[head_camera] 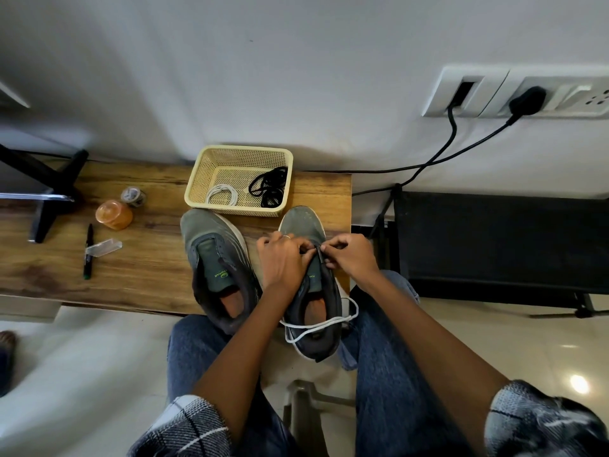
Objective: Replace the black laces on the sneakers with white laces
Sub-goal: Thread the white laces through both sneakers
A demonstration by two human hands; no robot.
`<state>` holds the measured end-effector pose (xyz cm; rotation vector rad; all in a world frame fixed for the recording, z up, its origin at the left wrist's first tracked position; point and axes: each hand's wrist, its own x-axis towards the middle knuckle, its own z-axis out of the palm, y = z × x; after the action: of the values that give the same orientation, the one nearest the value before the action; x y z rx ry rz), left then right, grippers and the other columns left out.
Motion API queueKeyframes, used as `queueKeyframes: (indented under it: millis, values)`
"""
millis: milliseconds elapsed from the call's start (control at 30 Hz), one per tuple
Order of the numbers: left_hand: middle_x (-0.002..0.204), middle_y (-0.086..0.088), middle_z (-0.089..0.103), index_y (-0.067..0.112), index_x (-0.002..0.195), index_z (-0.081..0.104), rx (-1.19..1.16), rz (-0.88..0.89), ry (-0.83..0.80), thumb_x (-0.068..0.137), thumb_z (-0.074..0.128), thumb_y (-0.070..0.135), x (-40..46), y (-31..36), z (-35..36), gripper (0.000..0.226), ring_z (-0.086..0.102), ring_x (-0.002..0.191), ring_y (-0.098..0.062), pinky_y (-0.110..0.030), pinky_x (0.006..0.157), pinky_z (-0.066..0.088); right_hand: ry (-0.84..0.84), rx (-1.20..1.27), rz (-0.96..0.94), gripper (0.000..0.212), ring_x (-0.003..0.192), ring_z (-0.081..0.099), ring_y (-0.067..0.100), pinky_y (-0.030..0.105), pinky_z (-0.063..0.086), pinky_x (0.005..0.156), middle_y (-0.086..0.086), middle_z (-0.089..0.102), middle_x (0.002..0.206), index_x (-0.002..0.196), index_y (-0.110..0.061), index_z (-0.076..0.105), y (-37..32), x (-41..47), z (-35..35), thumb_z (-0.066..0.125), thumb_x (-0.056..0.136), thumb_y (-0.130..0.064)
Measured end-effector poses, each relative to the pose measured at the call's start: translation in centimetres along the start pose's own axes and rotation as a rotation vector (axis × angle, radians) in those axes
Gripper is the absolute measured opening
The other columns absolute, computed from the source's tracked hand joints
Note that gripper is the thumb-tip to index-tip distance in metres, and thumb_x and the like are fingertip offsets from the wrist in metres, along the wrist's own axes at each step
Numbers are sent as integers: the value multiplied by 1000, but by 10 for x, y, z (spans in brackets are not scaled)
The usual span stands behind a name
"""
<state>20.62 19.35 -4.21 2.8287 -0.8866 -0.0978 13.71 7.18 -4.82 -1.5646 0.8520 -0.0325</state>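
Two grey-green sneakers stand side by side on the wooden table, toes toward the wall. The left sneaker (217,258) has no lace. Over the right sneaker (306,225), my left hand (280,258) grips the eyelet edge near the tongue. My right hand (349,255) pinches at the opposite eyelet row. A white lace (329,323) trails in a loop across this shoe's heel opening. Behind the shoes, a cream basket (197,179) holds a coiled white lace (222,194) and bundled black laces (270,186).
On the table's left lie an orange lidded jar (113,214), a small tape roll (132,195), a black marker (88,252) and a clear case (103,247). A black stand (43,189) is at far left. Cables (428,166) run from wall sockets to a black unit (501,242) on the right.
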Motion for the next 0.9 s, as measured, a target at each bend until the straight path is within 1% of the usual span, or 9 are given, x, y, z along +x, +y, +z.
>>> queueKeyframes:
  millis: [133,267,367,433,533,633,733,800,900]
  values:
    - [102,9,68,35,99,70,-32,-37,-43,90,57,46,1,1,0,20,48,109,-15,-38,90,24,7,-13,-12,5,52,63,2,15,54,55,2,66,71,89,-4,70,2,0,1,67,87,-5]
    - [104,8,65,32,100,68,18,39,-55,93,52,42,3,4,-2,20,46,110,-16,-39,89,21,19,-40,-42,8,52,61,2,13,53,54,1,64,70,93,-1,70,1,-1,2,65,88,-5]
    - [108,5,62,26,104,65,35,99,-30,95,47,38,1,4,0,22,46,111,-18,-37,89,19,23,-110,-100,10,52,60,2,12,51,51,2,63,70,96,-3,70,2,-2,4,63,89,-4]
    - [111,1,59,21,106,62,-2,115,-45,97,46,33,1,4,4,23,47,112,-19,-36,91,22,20,-157,-123,11,49,59,1,11,49,50,3,64,73,96,-3,70,2,-1,4,62,89,-3]
    - [110,-5,58,15,107,62,-90,125,-56,96,48,27,1,2,7,21,50,111,-23,-36,91,28,-2,-201,-140,11,54,60,7,12,50,51,5,65,75,94,-3,70,2,0,4,60,90,-3]
    - [110,-5,58,15,110,61,-83,155,-35,98,46,27,1,0,9,22,51,109,-22,-35,89,28,-26,-216,-132,10,56,59,10,11,50,50,7,64,77,93,-3,68,0,0,3,59,91,-2]
    - [110,-5,58,14,111,60,-67,203,-34,99,44,26,3,-3,9,23,52,108,-22,-35,90,27,-41,-169,-96,9,54,57,11,11,48,47,10,62,76,94,2,66,-2,0,3,57,91,1]
    - [105,-7,60,13,107,62,-56,232,-33,97,48,24,5,-3,10,20,54,104,-24,-37,90,29,-51,-128,-68,9,53,56,11,12,48,46,10,61,75,95,5,64,-2,0,2,57,90,3]
    - [84,-8,62,11,88,65,-60,234,12,87,57,21,4,-3,11,13,62,81,-27,-43,79,41,-61,-105,-51,8,53,56,13,14,50,47,10,60,75,95,6,64,-3,0,1,57,90,4]
